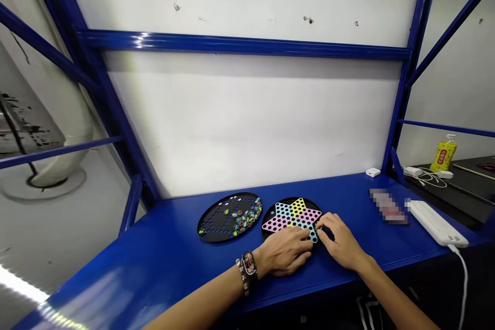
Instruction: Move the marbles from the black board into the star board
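Observation:
A Chinese checkers board [284, 210], with a pastel star full of holes on a round black base, lies on the blue tabletop in the head view. My left hand [286, 250], palm down, rests over the board's near edge with its fingers reaching onto the star, thumb apart from them. At the right rim, my right hand [338, 240] has thumb and index finger pinched close together beside a star point. A small greenish spot shows at those fingertips, too small to name. To the left lies a round black tray [216, 237] holding many glass marbles [247, 219], mostly bunched on its right side.
On the right lie a blurred flat object [389, 206] and a white power bank [436, 221] with a cable. A white adapter [373, 171] sits at the back corner. Blue frame posts [406, 77] and a white wall [255, 118] bound the tabletop. A yellow bottle [444, 154] stands beyond.

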A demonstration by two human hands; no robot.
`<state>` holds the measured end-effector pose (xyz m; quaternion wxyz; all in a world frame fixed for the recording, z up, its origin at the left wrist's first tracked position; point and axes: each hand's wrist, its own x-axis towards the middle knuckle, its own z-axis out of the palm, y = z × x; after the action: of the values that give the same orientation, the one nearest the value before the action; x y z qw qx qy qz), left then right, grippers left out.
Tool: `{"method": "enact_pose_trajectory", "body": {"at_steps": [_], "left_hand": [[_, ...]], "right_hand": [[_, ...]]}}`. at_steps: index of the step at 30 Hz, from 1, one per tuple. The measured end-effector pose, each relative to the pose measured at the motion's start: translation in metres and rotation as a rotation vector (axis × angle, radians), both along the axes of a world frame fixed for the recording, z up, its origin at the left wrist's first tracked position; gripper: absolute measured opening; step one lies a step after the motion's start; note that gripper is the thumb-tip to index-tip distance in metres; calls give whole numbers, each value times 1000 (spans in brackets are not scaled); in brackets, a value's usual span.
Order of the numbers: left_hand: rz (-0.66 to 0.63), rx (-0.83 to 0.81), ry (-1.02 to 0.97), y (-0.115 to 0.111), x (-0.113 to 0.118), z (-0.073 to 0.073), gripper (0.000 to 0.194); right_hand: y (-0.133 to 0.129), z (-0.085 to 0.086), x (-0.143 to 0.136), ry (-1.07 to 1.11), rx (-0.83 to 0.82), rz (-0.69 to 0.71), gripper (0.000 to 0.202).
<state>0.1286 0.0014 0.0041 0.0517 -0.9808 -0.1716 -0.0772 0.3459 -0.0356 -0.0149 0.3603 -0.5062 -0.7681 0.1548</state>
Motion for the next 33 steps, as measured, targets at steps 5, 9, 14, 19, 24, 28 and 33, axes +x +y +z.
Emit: {"method": "enact_pose_trajectory", "body": {"at_steps": [5,9,14,19,24,28,33], "left_hand": [[42,-7,-10,1,0,-7,19],[77,-6,-45,1,-5,-12,29],[132,-42,-143,-2,-8,-14,36],[244,-206,-292,-1,-10,-13,46],[678,-207,-548,30,-50,17,54],[984,-120,-413,59,-109,36,38],[1090,-180,-247,64,-150,27,39]], "right_hand": [[-1,0,0,0,-33,11,16],[-1,-1,0,4,-30,18,15],[-2,-1,1,13,-36,31,15],[-3,2,0,36,-54,41,12],[-4,2,-1,55,-67,47,10],[-4,3,-1,58,-64,54,11],[-5,2,-1,49,-57,52,12]]}}
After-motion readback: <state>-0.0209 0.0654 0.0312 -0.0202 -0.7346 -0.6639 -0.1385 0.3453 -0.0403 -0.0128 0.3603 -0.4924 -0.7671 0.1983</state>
